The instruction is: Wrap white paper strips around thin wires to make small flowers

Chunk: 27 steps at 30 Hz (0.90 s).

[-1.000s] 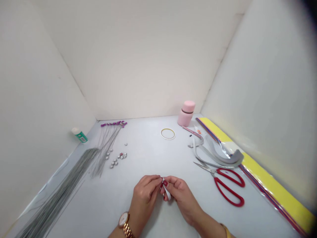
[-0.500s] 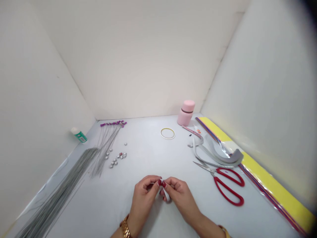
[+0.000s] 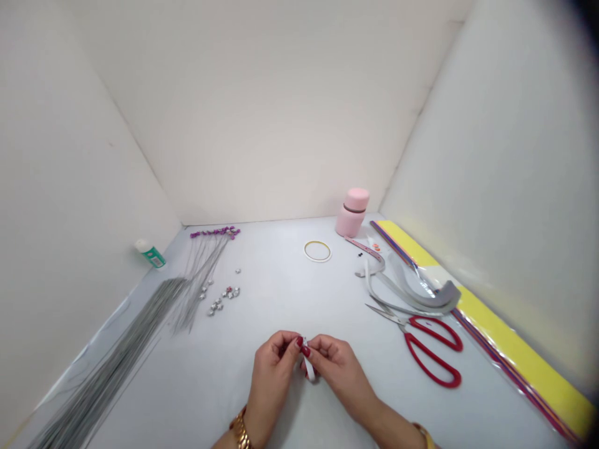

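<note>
A narrow white paper strip is pinched between both hands near the front of the table, its loose end hanging below the fingertips. My left hand holds its folded upper end between thumb and fingers. My right hand grips the same strip, the two thumbs almost touching. Fingers partly cover the fold. Small silver folded stars lie in loose groups left of the hands. Red-handled scissors rest open at the right, beside curved white and grey paper strips.
Grey wires and purple-tipped stems lie left. A glue stick stands by the left wall. A tape ring and pink bottle are farther back. Yellow and coloured sheets run along the right wall.
The strip's hanging end has swung slightly left and looks straighter. The fingertips have shifted a little around the fold, where more of the white paper shows.
</note>
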{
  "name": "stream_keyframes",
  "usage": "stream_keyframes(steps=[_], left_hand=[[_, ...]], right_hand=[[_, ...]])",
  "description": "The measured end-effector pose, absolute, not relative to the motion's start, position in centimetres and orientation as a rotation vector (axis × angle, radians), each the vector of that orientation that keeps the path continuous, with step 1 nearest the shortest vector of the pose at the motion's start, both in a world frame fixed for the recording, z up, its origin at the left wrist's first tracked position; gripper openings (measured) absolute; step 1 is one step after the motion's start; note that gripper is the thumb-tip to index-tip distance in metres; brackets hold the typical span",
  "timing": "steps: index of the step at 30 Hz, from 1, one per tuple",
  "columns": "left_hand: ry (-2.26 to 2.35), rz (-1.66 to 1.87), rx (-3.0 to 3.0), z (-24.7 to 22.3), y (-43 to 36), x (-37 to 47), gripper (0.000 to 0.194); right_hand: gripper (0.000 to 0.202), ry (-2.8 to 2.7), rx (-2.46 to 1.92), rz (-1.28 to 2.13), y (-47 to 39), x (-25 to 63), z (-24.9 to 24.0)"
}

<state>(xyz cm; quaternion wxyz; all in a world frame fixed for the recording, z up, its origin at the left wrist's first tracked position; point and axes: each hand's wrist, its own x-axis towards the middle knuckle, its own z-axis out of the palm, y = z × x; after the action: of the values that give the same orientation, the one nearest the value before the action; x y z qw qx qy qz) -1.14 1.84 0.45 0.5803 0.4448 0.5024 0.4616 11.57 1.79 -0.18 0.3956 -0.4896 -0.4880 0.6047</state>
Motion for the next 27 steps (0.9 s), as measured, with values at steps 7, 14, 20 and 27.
stream_keyframes(steps=[7,14,20,27], left_hand=[[1.382,1.063,1.485,1.0,1.6,-1.8,0.015],[1.316,1.133,2.041,0.2,2.0,-2.6,0.014],[1.207,1.156,2.224,0.2,2.1,-3.0,0.016],[1.169,1.053,1.986,0.5,2.0,-2.9,0.020]], right_hand=[[0.029,-1.221,-1.153,1.578,1.6,11.7,0.2],[0.027,-1.121,-1.122,1.653,1.8,11.6,1.2],[0.032,-1.063,-1.089,1.639,1.7,11.5,1.4],[0.023,-0.986,-1.092,1.664,2.0,11.7,1.5]])
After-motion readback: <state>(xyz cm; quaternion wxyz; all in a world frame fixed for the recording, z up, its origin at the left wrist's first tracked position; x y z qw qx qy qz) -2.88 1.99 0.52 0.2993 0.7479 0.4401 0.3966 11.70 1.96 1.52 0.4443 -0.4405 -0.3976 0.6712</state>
